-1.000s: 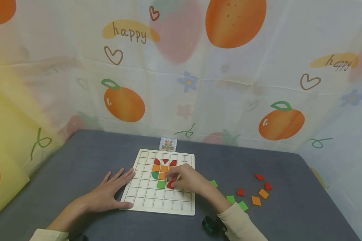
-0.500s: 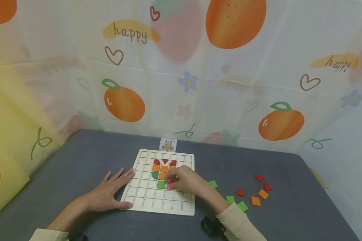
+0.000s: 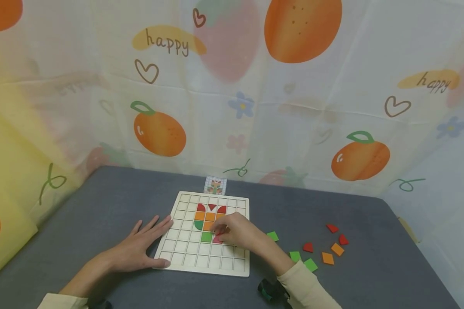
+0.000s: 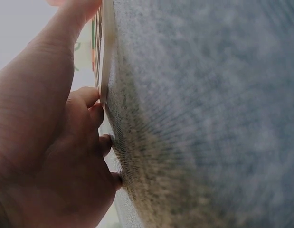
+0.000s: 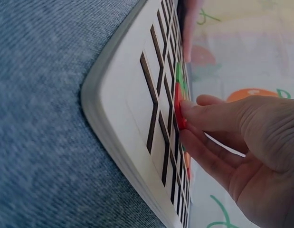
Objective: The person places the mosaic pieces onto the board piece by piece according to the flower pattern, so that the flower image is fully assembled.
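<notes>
My left grip [image 3: 139, 249] lies with its fingers spread along the left edge of the white gridded board [image 3: 178, 257], thumb by the near left corner, on the grey table [image 3: 209, 296]. Off to the right lie loose green tiles [image 3: 295, 256], orange tiles [image 3: 328, 258] and, mostly farther, loose red bits [image 3: 308, 247]. On the board, my right grip [image 3: 236, 231] pinches the red piece [image 3: 217, 239] between thumb and fingers, just right of a green square [image 3: 206, 237]. The piece is thin and smooth, its outline partly covered by my fingers; I cannot tell whether it sits fully down. A second ago its face showed deep red; now it looks pinkish, while my left grip has stayed put. Beyond it come a green rounded piece [image 3: 198, 225], orange squares [image 3: 210, 216] and three red shapes [image 3: 212, 207], then a small pattern card [image 3: 215, 186] and the fruit-print cloth [image 3: 209, 111].
</notes>
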{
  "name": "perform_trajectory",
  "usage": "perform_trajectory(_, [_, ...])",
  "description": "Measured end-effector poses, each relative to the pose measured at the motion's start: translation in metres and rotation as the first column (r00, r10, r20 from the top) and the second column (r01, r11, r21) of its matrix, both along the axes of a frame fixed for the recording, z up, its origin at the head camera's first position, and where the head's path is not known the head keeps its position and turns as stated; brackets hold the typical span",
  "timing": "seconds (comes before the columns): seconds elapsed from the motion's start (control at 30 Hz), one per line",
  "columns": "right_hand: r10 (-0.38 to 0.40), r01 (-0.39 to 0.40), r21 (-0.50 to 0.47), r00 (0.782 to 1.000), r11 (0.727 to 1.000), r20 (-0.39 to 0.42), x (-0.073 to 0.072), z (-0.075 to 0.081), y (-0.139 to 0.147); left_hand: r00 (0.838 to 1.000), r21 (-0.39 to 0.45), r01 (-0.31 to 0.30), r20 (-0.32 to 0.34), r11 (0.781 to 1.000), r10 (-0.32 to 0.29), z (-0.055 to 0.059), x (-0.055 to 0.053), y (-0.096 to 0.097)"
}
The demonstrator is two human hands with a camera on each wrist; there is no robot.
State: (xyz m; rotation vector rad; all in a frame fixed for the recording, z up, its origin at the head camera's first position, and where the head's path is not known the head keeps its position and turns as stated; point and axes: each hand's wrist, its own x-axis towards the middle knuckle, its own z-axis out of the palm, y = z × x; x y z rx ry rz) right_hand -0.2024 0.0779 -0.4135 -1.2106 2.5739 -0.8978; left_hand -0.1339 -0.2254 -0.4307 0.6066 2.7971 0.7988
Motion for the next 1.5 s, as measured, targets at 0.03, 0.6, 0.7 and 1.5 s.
perform_trajectory(0.03, [-0.003,0.003,-0.003,1.0,1.0,-0.001,0.0,0.0,0.0,1.0,0.0,-0.001,-0.001,1.0,0.001,0.0,0.0,0.0])
perform_trajectory(0.6, [-0.022,0.022,-0.017,1.0,1.0,0.001,0.005,0.005,0.012,1.0,-0.005,0.003,0.01,1.0,-0.003,0.003,-0.001,-0.001])
perform_trajectory(0.7, [-0.058,0.057,-0.016,0.998,0.998,-0.001,0.004,0.01,0.021,1.0,-0.001,0.007,0.014,1.0,-0.007,0.004,-0.001,-0.002])
perform_trajectory(1.5, [-0.293,0.296,0.044,0.954,0.954,-0.07,-0.011,0.007,0.168,1.0,0.026,0.016,0.02,1.0,-0.016,0.001,0.0,-0.002])
